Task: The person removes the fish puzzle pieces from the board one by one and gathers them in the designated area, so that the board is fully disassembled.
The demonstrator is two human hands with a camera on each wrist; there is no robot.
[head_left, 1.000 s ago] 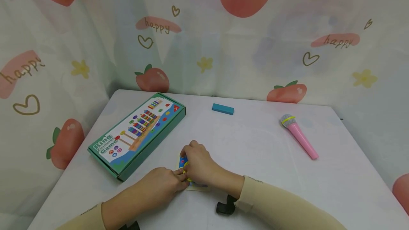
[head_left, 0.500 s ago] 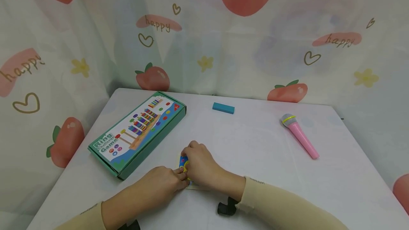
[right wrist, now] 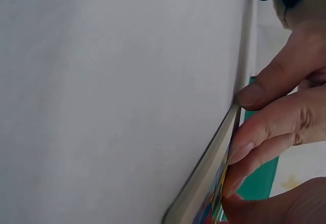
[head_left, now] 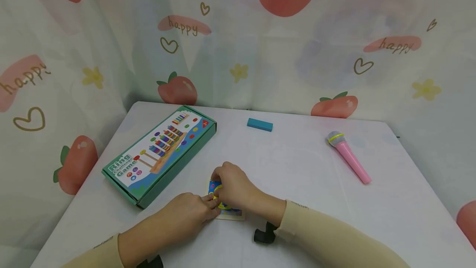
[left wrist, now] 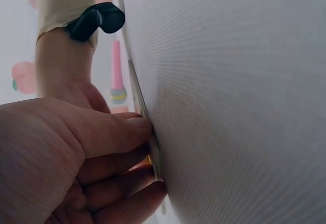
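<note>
With bent fingers and thumb, my left hand point(head_left: 187, 214) is holding the small picture board point(head_left: 231, 213), which is lying on the tabletop point(head_left: 305, 164) near the green box point(head_left: 160, 152). My right hand point(head_left: 235, 187) is hovering over it, fingers half-curled; I cannot tell whether it is pinching anything.

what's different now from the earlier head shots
The right hand has shifted slightly, uncovering more of the small board's near end. Nothing was visibly taken hold of or let go. The left hand, box, blue block and microphone stayed put.
</note>
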